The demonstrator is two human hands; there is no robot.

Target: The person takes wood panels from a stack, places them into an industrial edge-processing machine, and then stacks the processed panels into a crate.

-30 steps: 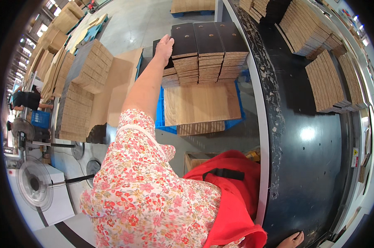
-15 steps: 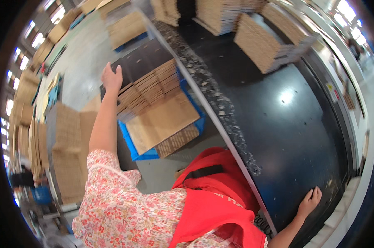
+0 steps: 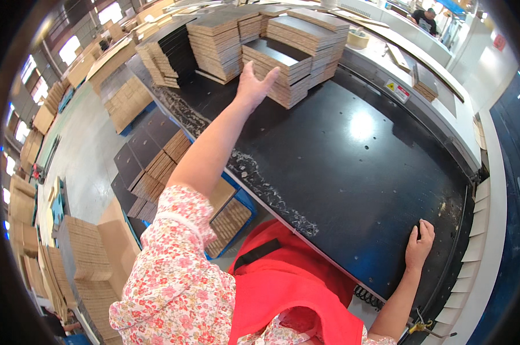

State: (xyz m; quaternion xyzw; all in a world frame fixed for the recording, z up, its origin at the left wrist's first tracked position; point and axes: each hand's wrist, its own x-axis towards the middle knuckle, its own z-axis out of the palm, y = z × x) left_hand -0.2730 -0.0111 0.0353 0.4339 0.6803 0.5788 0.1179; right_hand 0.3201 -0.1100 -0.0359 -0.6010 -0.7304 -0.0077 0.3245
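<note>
My left hand (image 3: 255,87) is stretched out over the far part of the black table (image 3: 334,167). Its thumb and fingers are apart, and nothing shows between them. Just beyond it stands a low stack of dark-topped boards (image 3: 289,86) with pale brown edges; I cannot tell whether the hand touches it. My right hand (image 3: 420,246) lies on the table's near right part, fingers loosely extended and holding nothing. Taller stacks of the same kind of boards (image 3: 217,49) rise behind and left of the low one.
Left of the table, more stacked boards (image 3: 156,167) sit over a blue pallet (image 3: 245,215). A strip of chips and dust (image 3: 266,187) runs along the table's left edge. A roll of tape (image 3: 357,38) lies at the back. Another person (image 3: 425,22) is far off at upper right.
My left hand has swung from above the pallet boards at the left to the stacks on the table. The view has turned too. My right hand stays on the table.
</note>
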